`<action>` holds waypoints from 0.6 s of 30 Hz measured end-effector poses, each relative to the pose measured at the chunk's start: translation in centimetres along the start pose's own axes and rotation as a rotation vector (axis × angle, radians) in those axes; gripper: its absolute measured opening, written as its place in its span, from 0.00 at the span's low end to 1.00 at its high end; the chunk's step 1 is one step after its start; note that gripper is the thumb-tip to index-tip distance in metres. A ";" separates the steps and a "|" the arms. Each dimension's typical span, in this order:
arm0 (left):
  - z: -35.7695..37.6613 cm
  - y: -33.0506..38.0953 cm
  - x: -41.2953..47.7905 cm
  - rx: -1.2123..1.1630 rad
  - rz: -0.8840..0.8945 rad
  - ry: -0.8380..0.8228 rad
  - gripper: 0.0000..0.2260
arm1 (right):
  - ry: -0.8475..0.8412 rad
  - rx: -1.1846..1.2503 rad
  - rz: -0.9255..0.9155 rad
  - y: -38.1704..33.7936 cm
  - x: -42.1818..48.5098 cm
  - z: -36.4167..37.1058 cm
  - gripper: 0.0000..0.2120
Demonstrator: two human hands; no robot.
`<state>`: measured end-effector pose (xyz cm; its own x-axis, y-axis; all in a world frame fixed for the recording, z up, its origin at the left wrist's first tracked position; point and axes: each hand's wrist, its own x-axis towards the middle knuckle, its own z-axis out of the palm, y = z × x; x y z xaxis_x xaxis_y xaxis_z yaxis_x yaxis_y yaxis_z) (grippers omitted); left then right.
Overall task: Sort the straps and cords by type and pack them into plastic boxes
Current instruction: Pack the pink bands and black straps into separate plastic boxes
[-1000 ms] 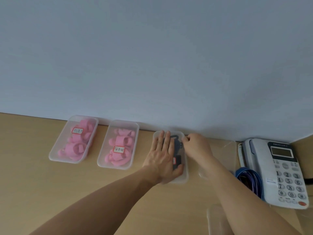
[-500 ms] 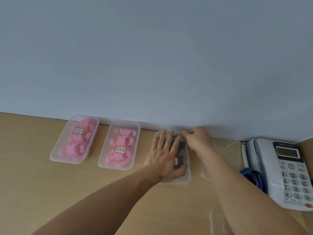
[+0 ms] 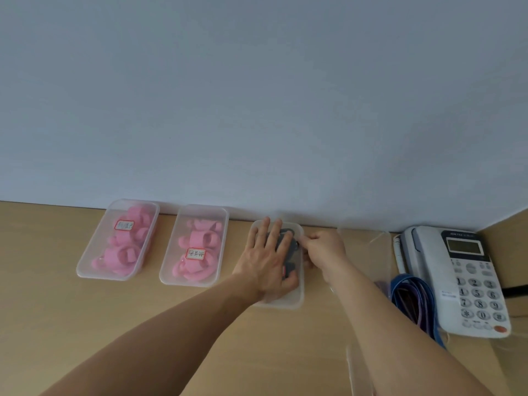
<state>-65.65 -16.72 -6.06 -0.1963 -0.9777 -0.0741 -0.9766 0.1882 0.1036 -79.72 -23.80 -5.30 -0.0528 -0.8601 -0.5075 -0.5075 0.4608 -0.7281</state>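
Observation:
A clear plastic box with dark straps inside stands on the wooden desk by the wall. My left hand lies flat on its lid, fingers spread. My right hand is curled at the box's right rim, with its fingertips pinched on the lid edge. To the left stand two closed, labelled boxes, the far-left box and the middle box, both holding pink straps. A bundle of blue and purple cords lies to the right, beside the phone.
A white desk phone sits at the right, in the corner. A further clear plastic box stands between the dark-strap box and the phone. Another clear plastic piece lies near my right forearm. The wall runs just behind the boxes.
My right hand has shifted from the box's far right corner down along its right rim. My left hand stays flat on the lid.

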 end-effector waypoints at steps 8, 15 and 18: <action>0.2 -1.2 0.4 -0.019 0.025 0.012 0.36 | -0.014 0.194 0.097 0.1 -0.1 0.9 0.09; 0.8 -1.4 0.0 -0.024 0.006 0.050 0.38 | 0.095 0.175 0.034 -0.6 1.5 1.6 0.15; 0.7 -1.4 0.0 -0.012 0.000 0.022 0.37 | 0.103 0.193 0.043 -0.7 1.5 1.9 0.14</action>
<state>-64.37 -16.95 -6.90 -0.1938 -0.9796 -0.0527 -0.9756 0.1867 0.1156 -77.75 -25.04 -6.43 -0.1640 -0.8519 -0.4974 -0.3291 0.5226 -0.7865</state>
